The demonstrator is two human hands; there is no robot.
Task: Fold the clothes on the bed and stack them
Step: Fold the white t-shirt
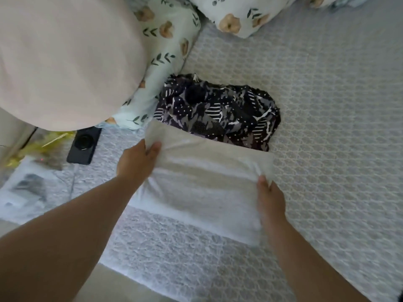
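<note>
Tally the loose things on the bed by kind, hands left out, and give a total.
Garments: 2, the folded white cloth garment held by the left hand and right hand, and the dark patterned garment.
Floral-print pillows: 2.
Round beige cushion: 1.
Black flat device: 1.
Total: 6

The setting is identified as a bedroom in a home. A bed (327,105) is shown covered by a pale quilted spread with a repeating lattice pattern. Pillows (237,16) in floral-printed cases are placed along the far edge, and a large plain beige cushion (65,62) is seen at the upper left. Clothes are laid on the spread: a dark patterned garment (218,112) and a white folded cloth (200,184). A small black device (84,144) is found near the bed's left edge.
</note>
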